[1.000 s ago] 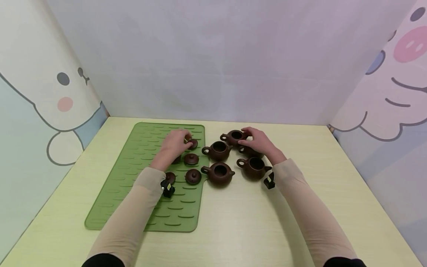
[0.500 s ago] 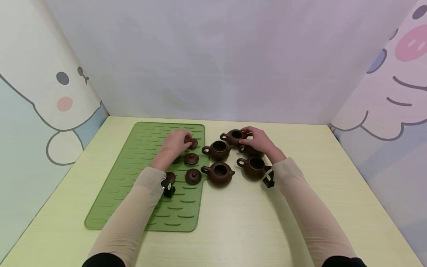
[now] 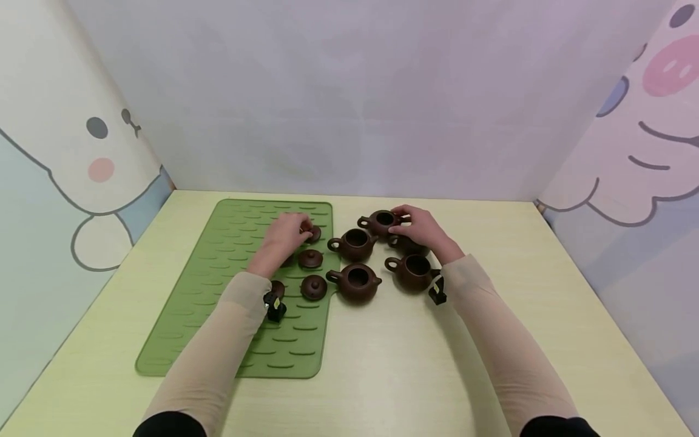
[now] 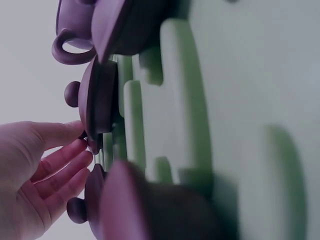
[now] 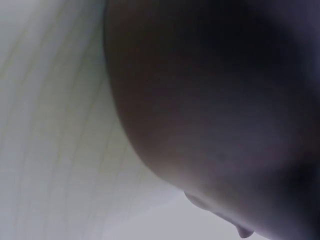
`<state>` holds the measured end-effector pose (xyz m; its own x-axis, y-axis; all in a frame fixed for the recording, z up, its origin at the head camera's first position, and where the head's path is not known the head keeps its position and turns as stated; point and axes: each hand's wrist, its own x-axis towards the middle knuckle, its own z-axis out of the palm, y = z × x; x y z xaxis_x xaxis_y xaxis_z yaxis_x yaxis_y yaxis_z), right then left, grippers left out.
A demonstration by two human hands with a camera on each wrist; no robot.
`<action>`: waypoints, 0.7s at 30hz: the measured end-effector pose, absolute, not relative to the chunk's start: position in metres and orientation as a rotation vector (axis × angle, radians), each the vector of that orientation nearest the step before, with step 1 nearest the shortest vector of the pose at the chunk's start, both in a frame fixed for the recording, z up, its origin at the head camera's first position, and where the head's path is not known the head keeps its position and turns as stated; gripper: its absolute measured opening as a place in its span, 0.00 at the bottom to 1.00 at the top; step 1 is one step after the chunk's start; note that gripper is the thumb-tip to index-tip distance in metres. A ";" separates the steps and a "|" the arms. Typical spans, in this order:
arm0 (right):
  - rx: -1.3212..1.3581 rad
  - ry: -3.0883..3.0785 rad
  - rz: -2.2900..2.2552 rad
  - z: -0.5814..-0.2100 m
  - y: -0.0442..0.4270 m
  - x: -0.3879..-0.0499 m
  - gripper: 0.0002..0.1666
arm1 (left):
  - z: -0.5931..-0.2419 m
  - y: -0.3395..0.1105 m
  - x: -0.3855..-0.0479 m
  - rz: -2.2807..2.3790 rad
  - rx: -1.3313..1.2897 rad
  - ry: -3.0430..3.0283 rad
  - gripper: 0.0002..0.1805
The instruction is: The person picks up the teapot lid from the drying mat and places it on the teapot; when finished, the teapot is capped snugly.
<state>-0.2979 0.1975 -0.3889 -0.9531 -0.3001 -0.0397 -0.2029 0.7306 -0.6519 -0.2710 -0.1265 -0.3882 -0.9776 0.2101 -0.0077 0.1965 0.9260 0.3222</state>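
At the far right of the green mat (image 3: pixel 235 233), my left hand (image 3: pixel 282 238) pinches the knob of a small dark brown teapot lid (image 3: pixel 314 234). In the left wrist view, the thumb and fingers (image 4: pixel 57 134) meet at this knob, between nearer lids (image 4: pixel 95 100). My right hand (image 3: pixel 423 230) holds the spout side of the rearmost lidless teapot (image 3: pixel 377 229), thumb in front and fingers behind. Beneath that hand, another teapot (image 3: pixel 408 246) is partly hidden. A dark, blurred teapot body (image 5: pixel 190 125) fills much of the right wrist view; the hand does not show there.
Other lidless teapots stand right of the mat: a middle one (image 3: pixel 352 246), a front one (image 3: pixel 357 286) and one by the right wrist (image 3: pixel 412 274). More lids (image 3: pixel 310 260) lie on the mat, some partly behind the left arm. A pale wall (image 3: pixel 355 121) rises behind the table (image 3: pixel 393 352).
The head view has shifted slightly. Both hands keep their places at the lid and the rear teapot, and no object has visibly moved.
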 end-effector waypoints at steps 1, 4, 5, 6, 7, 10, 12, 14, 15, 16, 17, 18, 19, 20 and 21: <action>-0.409 2.788 -1.027 -0.388 0.197 -0.297 0.31 | -0.388 -0.126 -0.271 0.504 0.317 3.044 0.12; -0.411 2.780 -1.041 -0.387 0.195 -0.297 0.31 | -0.389 -0.127 -0.273 0.496 0.316 3.052 0.11; -0.411 2.781 -1.041 -0.387 0.194 -0.297 0.31 | -0.389 -0.128 -0.274 0.482 0.320 3.057 0.11; -0.410 2.781 -1.043 -0.387 0.193 -0.297 0.31 | -0.390 -0.128 -0.274 0.475 0.326 3.059 0.11; -0.409 2.779 -1.044 -0.387 0.193 -0.298 0.31 | -0.389 -0.129 -0.275 0.469 0.330 3.059 0.11; -0.402 2.779 -1.044 -0.388 0.193 -0.299 0.31 | -0.388 -0.129 -0.276 0.449 0.338 3.053 0.11; -0.402 2.777 -1.044 -0.389 0.193 -0.300 0.31 | -0.387 -0.129 -0.277 0.452 0.335 3.046 0.10; -0.400 2.776 -1.049 -0.389 0.193 -0.300 0.31 | -0.386 -0.129 -0.277 0.450 0.336 3.040 0.11; -0.399 2.775 -1.052 -0.389 0.193 -0.300 0.31 | -0.385 -0.129 -0.277 0.446 0.339 3.037 0.11; -0.399 2.775 -1.055 -0.389 0.193 -0.300 0.31 | -0.384 -0.129 -0.277 0.448 0.335 3.035 0.11; -0.399 2.775 -1.058 -0.388 0.193 -0.300 0.31 | -0.384 -0.129 -0.278 0.448 0.336 3.033 0.11; -0.397 2.773 -1.062 -0.388 0.193 -0.300 0.31 | -0.383 -0.128 -0.278 0.448 0.334 3.030 0.12; -0.396 2.773 -1.065 -0.388 0.192 -0.300 0.31 | -0.382 -0.128 -0.278 0.449 0.329 3.027 0.12; -0.394 2.772 -1.068 -0.388 0.192 -0.300 0.31 | -0.381 -0.127 -0.278 0.453 0.327 3.026 0.12; -0.393 2.772 -1.067 -0.387 0.192 -0.300 0.31 | -0.380 -0.126 -0.279 0.456 0.321 3.024 0.13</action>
<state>-0.3000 0.1923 -0.3874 -0.9552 -0.2931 -0.0412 -0.1899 0.7136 -0.6743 -0.2785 -0.1262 -0.3803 -0.9760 0.2152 -0.0346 0.1954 0.9343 0.2981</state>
